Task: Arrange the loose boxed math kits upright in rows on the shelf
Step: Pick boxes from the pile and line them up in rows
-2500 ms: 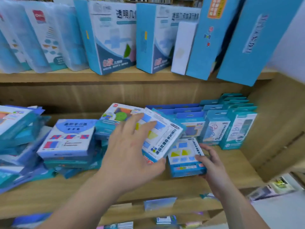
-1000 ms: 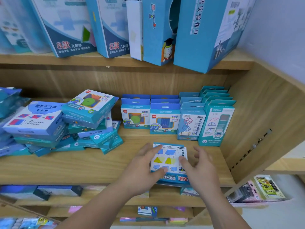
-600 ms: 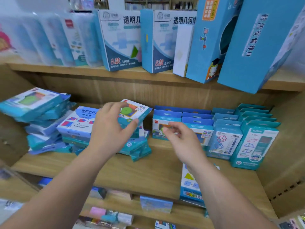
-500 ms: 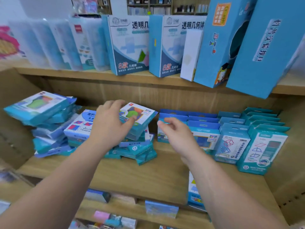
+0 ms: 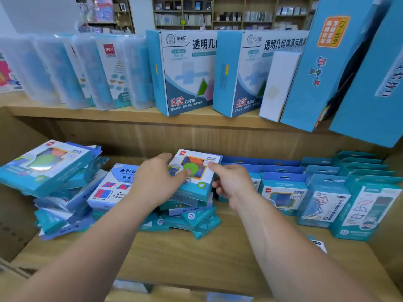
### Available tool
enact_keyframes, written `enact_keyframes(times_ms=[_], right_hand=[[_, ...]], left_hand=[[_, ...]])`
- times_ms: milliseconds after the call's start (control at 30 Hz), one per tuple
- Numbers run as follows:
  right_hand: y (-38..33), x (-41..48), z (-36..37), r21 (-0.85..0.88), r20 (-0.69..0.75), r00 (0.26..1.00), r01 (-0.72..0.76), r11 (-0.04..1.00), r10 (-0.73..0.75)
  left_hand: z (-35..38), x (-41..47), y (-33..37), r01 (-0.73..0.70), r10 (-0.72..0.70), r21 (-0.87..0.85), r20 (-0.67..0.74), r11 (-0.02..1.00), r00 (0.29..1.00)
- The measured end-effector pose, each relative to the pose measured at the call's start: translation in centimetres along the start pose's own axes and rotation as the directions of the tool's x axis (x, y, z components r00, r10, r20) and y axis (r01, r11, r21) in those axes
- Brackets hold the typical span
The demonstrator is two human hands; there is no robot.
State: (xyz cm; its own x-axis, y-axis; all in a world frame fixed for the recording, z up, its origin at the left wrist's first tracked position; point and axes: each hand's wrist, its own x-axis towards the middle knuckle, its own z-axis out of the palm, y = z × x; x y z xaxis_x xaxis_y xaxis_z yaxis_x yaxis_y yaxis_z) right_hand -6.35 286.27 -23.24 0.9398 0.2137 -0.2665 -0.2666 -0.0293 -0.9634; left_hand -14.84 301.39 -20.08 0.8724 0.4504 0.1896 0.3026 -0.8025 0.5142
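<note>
While the top kit (image 5: 197, 171) lies flat on the loose pile (image 5: 192, 216) on the shelf (image 5: 196, 258), the left hand (image 5: 156, 184) curls its fingers (image 5: 162, 157) round its left edge and the right hand (image 5: 234, 184) pinches its right edge, beside upright rows (image 5: 283, 192).

Left hand (image 5: 156, 182) and right hand (image 5: 232, 182) reach forward, both gripping.
</note>
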Motion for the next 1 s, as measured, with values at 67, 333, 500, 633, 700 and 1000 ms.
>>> enact_keyframes(times_ms=[67, 333, 500, 633, 700, 1000], right_hand=[[-0.6, -0.7, -0.8, -0.002, 0.043, 0.996, 0.076, 0.997, -0.075], [-2.6, -3.1, -9.7, -0.188, 0.161, 0.921, 0.381, 0.905, -0.354], [-0.2, -2.1, -14.3, -0.355, 0.155, 0.922, 0.387, 0.851, -0.355], [2.9, -1.0, -15.6, -0.409, 0.165, 0.942, 0.335, 0.849, -0.293], [4.3, -0.5, -15.2, -0.41, 0.189, 0.945, 0.324, 0.852, -0.268], [6.3, 1.1, -13.3, -0.648, 0.194, 0.916, 0.389, 0.654, -0.352]], left_hand=[[0.1, -0.8, 0.1, 0.004, -0.01, -0.153, -0.042, 0.988, 0.999], [2.2, -2.0, 3.6, -0.113, 0.109, -0.527, -0.038, 0.842, 0.993], [5.1, -1.6, 5.9, -0.066, 0.169, -0.577, 0.127, 0.814, 0.977], [7.5, -0.9, 5.5, -0.254, 0.284, -0.246, 0.096, 0.935, 0.954], [8.4, -0.7, 5.0, -0.337, 0.338, -0.023, 0.065, 0.941, 0.939], [9.4, 1.0, 6.8, -0.401, 0.344, 0.515, 0.207, 0.758, 0.916]])
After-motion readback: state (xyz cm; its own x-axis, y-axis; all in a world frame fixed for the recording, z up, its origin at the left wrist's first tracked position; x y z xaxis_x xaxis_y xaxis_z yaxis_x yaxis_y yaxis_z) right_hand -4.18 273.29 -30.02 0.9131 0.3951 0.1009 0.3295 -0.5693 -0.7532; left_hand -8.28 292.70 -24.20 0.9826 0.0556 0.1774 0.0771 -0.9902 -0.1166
